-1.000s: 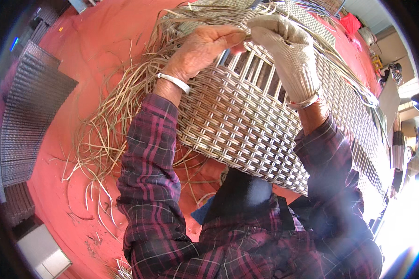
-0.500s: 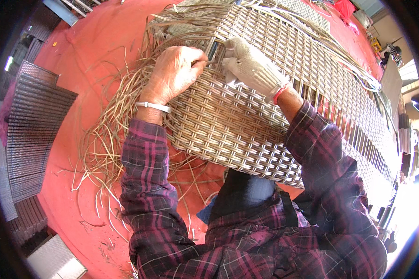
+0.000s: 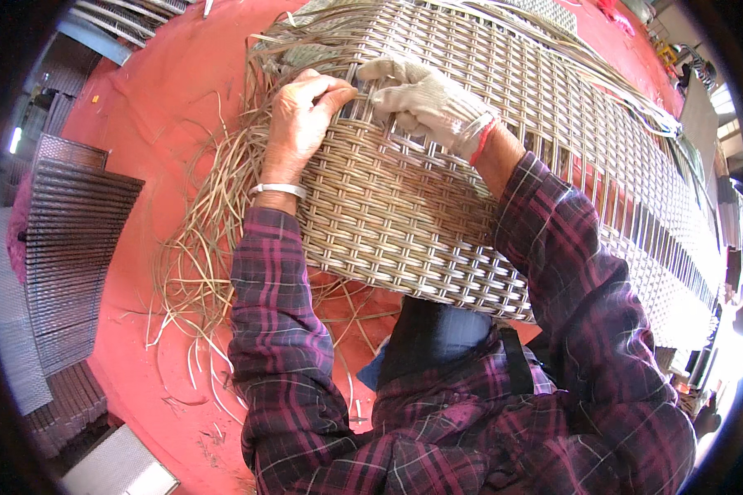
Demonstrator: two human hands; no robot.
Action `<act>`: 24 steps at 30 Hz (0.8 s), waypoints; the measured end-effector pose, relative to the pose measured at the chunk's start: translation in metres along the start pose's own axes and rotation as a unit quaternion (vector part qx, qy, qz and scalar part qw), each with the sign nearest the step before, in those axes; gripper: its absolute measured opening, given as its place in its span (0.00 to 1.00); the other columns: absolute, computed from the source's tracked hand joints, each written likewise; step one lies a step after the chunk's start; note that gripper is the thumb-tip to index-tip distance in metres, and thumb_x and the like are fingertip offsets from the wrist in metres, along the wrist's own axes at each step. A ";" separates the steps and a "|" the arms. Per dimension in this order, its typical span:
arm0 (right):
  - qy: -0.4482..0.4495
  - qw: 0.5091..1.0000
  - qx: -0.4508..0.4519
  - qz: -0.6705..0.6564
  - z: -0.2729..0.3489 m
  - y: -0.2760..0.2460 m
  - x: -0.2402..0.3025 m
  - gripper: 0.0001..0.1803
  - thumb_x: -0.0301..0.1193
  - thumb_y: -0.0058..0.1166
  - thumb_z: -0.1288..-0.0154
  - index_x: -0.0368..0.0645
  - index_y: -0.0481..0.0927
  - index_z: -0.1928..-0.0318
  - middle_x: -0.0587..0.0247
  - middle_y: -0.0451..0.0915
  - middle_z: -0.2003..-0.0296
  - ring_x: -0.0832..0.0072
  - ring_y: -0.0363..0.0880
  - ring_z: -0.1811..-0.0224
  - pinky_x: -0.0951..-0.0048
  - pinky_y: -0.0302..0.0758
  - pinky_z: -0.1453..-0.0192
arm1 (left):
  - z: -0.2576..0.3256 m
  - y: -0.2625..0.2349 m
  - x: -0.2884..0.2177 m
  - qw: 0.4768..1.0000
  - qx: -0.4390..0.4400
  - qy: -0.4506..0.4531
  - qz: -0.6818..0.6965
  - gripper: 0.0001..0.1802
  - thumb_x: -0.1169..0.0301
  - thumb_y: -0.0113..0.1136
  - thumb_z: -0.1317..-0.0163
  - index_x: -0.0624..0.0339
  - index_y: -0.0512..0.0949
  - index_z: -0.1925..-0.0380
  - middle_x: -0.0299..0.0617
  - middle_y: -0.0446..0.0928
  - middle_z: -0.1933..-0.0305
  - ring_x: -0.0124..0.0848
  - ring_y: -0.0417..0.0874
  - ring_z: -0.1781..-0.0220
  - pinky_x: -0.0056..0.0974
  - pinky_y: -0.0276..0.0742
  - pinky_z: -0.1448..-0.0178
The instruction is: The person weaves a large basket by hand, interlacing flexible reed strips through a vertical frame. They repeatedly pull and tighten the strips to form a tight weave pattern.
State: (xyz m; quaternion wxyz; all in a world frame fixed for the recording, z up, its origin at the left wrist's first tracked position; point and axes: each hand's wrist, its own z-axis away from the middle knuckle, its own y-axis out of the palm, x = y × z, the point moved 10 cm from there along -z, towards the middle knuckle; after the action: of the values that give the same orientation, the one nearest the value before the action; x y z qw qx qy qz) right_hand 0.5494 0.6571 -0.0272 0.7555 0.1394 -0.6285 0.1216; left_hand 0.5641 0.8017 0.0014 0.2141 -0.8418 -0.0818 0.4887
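A large woven wicker panel [image 3: 404, 210] in brownish-beige strands lies over my lap and stretches away to the right. At its left edge my left hand [image 3: 301, 115], bare with a white wristband, has thumb and forefinger closed in a pinch beside an unwoven gap; what is between them is too small to make out. Just right of it is my right hand [image 3: 429, 103], in a pale knit glove, its fingers bent but apart over the weave, nothing visible in them. Loose wicker strands [image 3: 198, 264] trail from the panel's left edge.
Red sheeting [image 3: 165, 124] covers the floor, with strand scraps on it. Dark woven panels [image 3: 74, 256] stand at the left, with a light grey panel [image 3: 120, 466] at the lower left. More long strands [image 3: 627, 103] run along the panel's far edge.
The view has shifted slightly. Both hands remain at the gap by the panel's left edge; my right hand's fingers have spread and its forefinger now reaches toward the left hand.
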 end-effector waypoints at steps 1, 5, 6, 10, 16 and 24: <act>0.005 0.990 0.035 -0.137 0.000 0.002 0.000 0.19 0.24 0.55 0.34 0.36 0.75 0.43 0.66 0.80 0.68 0.90 0.70 0.80 0.88 0.70 0.78 | 0.001 0.001 -0.005 0.998 -0.022 0.019 -0.048 0.06 0.73 0.67 0.43 0.62 0.85 0.66 0.43 0.80 0.67 0.36 0.81 0.64 0.37 0.76 0.57; 0.091 0.938 -0.007 -0.336 0.020 -0.017 -0.008 0.07 0.23 0.51 0.31 0.39 0.77 0.54 0.71 0.77 0.72 0.95 0.69 0.81 0.95 0.67 0.82 | 0.001 0.000 -0.049 0.969 -0.113 0.142 -0.166 0.06 0.75 0.66 0.44 0.60 0.85 0.65 0.43 0.80 0.64 0.40 0.82 0.61 0.42 0.77 0.55; 0.045 0.976 -0.009 -0.214 0.032 -0.023 0.003 0.07 0.24 0.52 0.31 0.39 0.77 0.54 0.71 0.77 0.72 0.95 0.68 0.80 0.96 0.66 0.81 | 0.001 0.001 -0.062 0.960 -0.126 0.172 -0.181 0.07 0.76 0.65 0.44 0.60 0.85 0.65 0.44 0.81 0.63 0.41 0.82 0.60 0.42 0.78 0.54; -0.034 0.996 -0.079 0.002 0.085 -0.036 0.033 0.10 0.27 0.54 0.33 0.39 0.78 0.52 0.71 0.77 0.72 0.91 0.68 0.79 0.89 0.64 0.78 | -0.008 0.045 -0.102 0.973 -0.002 0.224 -0.057 0.10 0.77 0.59 0.38 0.62 0.83 0.58 0.48 0.83 0.60 0.43 0.85 0.60 0.41 0.80 0.55; -0.013 0.992 -0.107 0.066 0.100 -0.037 0.033 0.14 0.29 0.51 0.29 0.38 0.77 0.46 0.70 0.77 0.72 0.89 0.67 0.78 0.85 0.66 0.76 | -0.006 0.069 -0.091 0.980 0.172 0.093 0.037 0.07 0.73 0.63 0.39 0.64 0.84 0.63 0.47 0.83 0.67 0.39 0.83 0.72 0.37 0.75 0.67; -0.097 0.877 -0.090 0.463 0.051 -0.020 0.035 0.30 0.28 0.51 0.32 0.45 0.64 0.31 0.52 0.84 0.68 0.63 0.85 0.68 0.63 0.81 0.66 | 0.019 0.039 -0.100 0.941 0.027 0.125 -0.313 0.02 0.71 0.64 0.45 0.55 0.81 0.73 0.37 0.79 0.73 0.39 0.78 0.70 0.42 0.65 0.54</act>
State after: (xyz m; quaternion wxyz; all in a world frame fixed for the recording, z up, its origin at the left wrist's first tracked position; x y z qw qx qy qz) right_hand 0.5156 0.6205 0.0148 0.5578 -0.2251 -0.6993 0.3862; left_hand 0.4940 0.7376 0.0542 0.3869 -0.8221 -0.3004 0.2903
